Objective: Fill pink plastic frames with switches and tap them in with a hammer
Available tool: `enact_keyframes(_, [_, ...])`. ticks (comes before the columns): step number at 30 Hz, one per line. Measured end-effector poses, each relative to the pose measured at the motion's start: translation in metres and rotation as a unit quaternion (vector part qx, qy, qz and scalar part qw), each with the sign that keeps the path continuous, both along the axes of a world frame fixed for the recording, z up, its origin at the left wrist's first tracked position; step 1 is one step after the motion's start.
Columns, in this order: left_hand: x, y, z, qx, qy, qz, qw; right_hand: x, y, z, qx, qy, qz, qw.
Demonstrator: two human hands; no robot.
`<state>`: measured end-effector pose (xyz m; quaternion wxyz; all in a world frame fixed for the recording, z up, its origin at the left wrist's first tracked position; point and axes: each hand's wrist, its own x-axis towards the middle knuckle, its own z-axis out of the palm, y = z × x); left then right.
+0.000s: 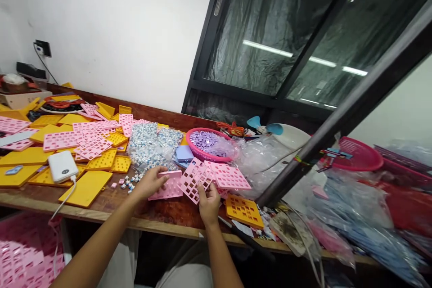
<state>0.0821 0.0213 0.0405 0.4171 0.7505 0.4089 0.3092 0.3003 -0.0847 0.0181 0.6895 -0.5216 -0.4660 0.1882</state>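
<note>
My left hand rests on the edge of a pink perforated tray lying flat on the wooden table, fingers curled over its rim. My right hand grips the near corner of another pink grid tray, tilted up off the table. More pink trays lie just right of it. A yellow grid tray sits right of my right hand. Clear bags of small blue-and-white parts lie behind my left hand, with loose pieces beside it.
Yellow trays and pink trays cover the table's left. A white power bank with cable lies there. A pink basket holds purple pieces. Plastic bags, a small fan and red baskets crowd the right. A dark pole slants across.
</note>
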Motion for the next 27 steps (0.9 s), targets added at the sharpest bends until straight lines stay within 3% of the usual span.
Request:
enact_keyframes(2, [0.001, 0.006, 0.0, 0.1, 0.173, 0.016, 0.98, 0.006, -0.001, -0.008, 0.0, -0.003, -0.033, 0.999])
enact_keyframes(4, [0.003, 0.013, 0.001, 0.146, 0.274, 0.037, 0.95, 0.006, -0.003, -0.013, 0.001, -0.02, -0.047, 0.999])
enact_keyframes(10, [0.001, 0.034, 0.011, 0.154, 0.335, 0.044, 0.929, 0.001, -0.008, -0.011, 0.005, -0.081, -0.043, 0.996])
enact_keyframes(13, [-0.013, 0.026, 0.014, 0.152, 0.32, 0.05, 0.934, 0.003, -0.009, -0.011, 0.007, -0.074, -0.047, 0.996])
enact_keyframes(16, [-0.025, 0.0, 0.005, 0.133, 0.259, 0.085, 0.953, 0.006, -0.007, -0.015, -0.004, -0.058, -0.056, 0.997])
enact_keyframes(21, [-0.036, -0.047, -0.014, 0.078, 0.159, -0.024, 0.984, 0.003, -0.008, -0.016, -0.002, -0.04, -0.052, 0.998])
enact_keyframes(27, [-0.04, -0.056, -0.027, 0.226, 0.131, -0.095, 0.961, 0.006, -0.011, 0.008, -0.001, -0.05, 0.024, 0.998])
